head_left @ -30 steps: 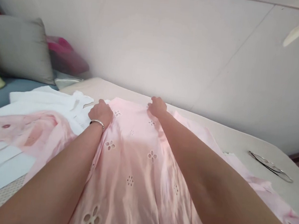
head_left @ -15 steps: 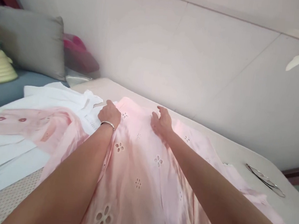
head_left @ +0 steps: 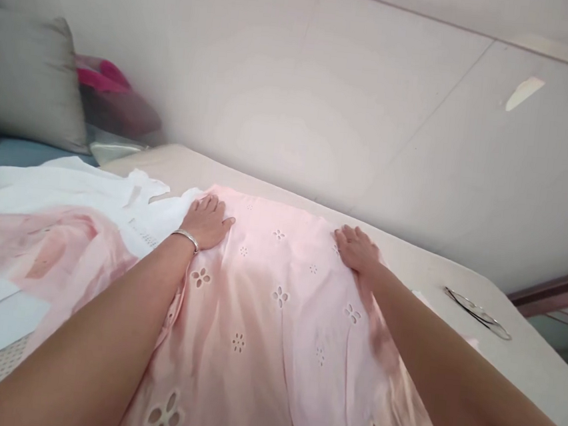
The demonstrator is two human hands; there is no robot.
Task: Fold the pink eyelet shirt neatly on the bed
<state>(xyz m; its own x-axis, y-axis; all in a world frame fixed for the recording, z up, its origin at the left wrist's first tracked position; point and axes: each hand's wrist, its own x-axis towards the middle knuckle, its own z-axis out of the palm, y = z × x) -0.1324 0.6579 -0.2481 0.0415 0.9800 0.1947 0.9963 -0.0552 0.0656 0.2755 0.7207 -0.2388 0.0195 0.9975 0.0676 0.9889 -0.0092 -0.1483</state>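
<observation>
Left hand [head_left: 207,222] and right hand [head_left: 357,249] lie flat, fingers spread, gripping nothing, on thin pink cloth [head_left: 264,318] with flower-shaped eyelets, spread over the bed [head_left: 526,357].

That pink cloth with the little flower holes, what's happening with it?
A person has both hands flat on the pink cloth, which lies spread over a bed. The left hand, with a bracelet at its wrist, presses near the far left corner; the right hand presses near the far right edge. White clothes lie to the left, a wire hanger to the right.
</observation>
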